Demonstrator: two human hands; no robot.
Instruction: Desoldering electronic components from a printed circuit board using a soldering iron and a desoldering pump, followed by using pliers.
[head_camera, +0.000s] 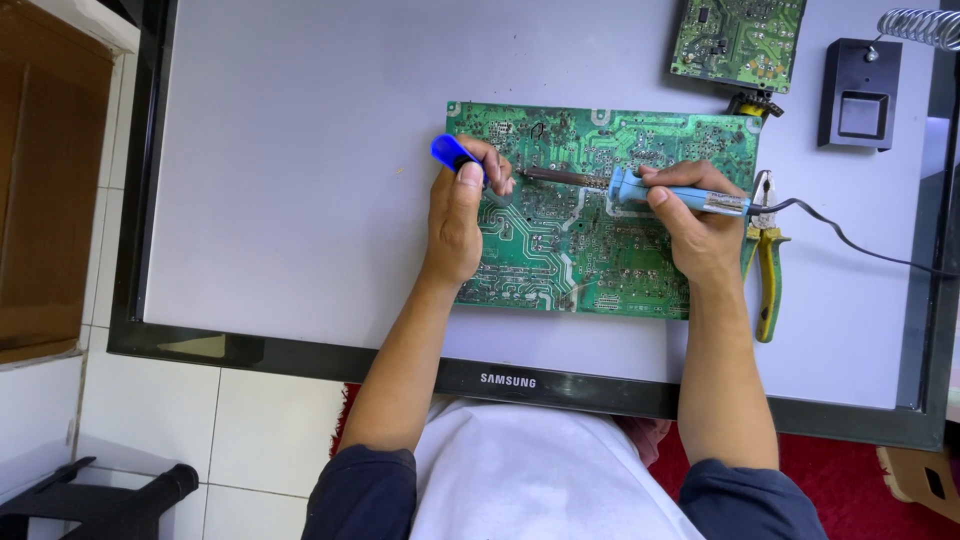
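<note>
From the head camera, the right hand (700, 225) is wrapped closed around the blue handle of a soldering iron (640, 190), fingers curled over the top and thumb underneath, gripping it like a pen. The iron's dark metal shaft runs out from that grip toward the other hand, its tip lying low over the large green circuit board (600, 150); whether the tip touches the board cannot be told. The iron's black cord (850, 240) trails away from the back of the grip, off to the outer side. The left hand (458, 215) is closed on a small blue tool (450, 152), pinched between thumb and forefinger, its blue end sticking out just above the thumb and the fingertips resting on the board close to the iron's tip. The board lies flat beneath both grips, soldered side up, on the pale face of a flat screen (300, 150) with a black frame. Just outside the right grip, partly under the wrist, lie yellow-handled pliers (766, 270). Beyond that grip, farther from the person, sit a smaller green circuit board (740, 40) and a black stand (860, 95) with a coiled metal holder.
</note>
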